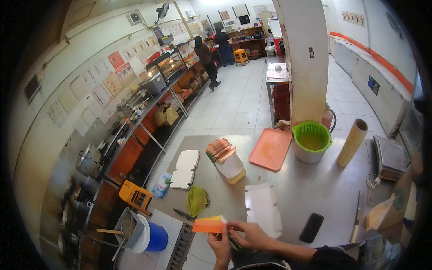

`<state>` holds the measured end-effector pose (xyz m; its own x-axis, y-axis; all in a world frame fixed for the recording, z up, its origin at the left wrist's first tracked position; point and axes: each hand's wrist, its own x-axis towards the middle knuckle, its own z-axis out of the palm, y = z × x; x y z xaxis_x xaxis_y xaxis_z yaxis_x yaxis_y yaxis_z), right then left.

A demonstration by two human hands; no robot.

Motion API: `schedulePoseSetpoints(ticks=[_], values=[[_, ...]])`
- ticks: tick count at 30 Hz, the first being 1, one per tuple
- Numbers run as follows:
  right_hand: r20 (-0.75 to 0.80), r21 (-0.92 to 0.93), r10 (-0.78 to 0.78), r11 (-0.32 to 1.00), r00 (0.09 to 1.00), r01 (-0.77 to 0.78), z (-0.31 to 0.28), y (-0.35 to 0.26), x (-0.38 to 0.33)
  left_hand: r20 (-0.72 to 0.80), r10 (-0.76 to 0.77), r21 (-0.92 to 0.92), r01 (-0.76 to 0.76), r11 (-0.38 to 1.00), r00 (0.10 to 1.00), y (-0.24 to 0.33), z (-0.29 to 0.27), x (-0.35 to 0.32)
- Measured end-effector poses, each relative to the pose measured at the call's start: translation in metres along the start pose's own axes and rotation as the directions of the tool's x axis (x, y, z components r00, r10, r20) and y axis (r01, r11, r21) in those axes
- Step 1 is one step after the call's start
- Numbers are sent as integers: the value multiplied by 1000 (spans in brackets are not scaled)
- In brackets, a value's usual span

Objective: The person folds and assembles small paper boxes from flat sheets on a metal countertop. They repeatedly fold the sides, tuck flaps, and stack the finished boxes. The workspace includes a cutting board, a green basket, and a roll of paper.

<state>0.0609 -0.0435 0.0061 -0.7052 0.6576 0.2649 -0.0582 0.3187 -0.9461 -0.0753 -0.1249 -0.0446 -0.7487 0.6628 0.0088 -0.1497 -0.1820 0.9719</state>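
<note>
Both hands are together at the near edge of the steel table (288,180). They hold a small orange and yellow folded paper piece (208,226), whose exact kind I cannot make out. My left hand (219,247) grips it from below with the thumb up. My right hand (247,234) pinches its right end. Just beyond my right hand lies an unfolded white carton (263,209). A green cloth (197,201) and a dark-handled tool (183,214) are left of the paper. Farther back, a bundle of orange-and-white paper sleeves (220,150) stands in a white holder (231,167).
White cartons (184,168), a pink tray (270,149), a green basket in a bucket (312,139), a cardboard tube (352,143), a scale (394,157), a phone (311,227) and a knife (358,216) occupy the table. Two people (207,60) stand far back.
</note>
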Motion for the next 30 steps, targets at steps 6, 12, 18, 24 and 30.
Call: schedulePoseSetpoints(ticks=[6, 12, 18, 24, 30], values=[[35, -176, 4, 984, 999, 2, -4, 0, 5, 248, 290, 337, -363, 869, 924, 9, 13, -8], [-43, -356, -89, 932, 995, 68, 5, 12, -5, 366, 303, 527, -465, 712, 880, 18, 8, -6], [-189, -316, -88, 948, 978, 24, -3, 16, 0, 185, 173, 466, -241, 851, 967, 16, 5, -16], [-105, -322, -277, 918, 955, 230, -14, 9, 5, 190, 48, 126, -73, 989, 981, 29, 2, -9], [-21, -135, -378, 918, 926, 372, -29, -3, 9, 371, 136, 255, -242, 936, 919, 41, -20, 1]])
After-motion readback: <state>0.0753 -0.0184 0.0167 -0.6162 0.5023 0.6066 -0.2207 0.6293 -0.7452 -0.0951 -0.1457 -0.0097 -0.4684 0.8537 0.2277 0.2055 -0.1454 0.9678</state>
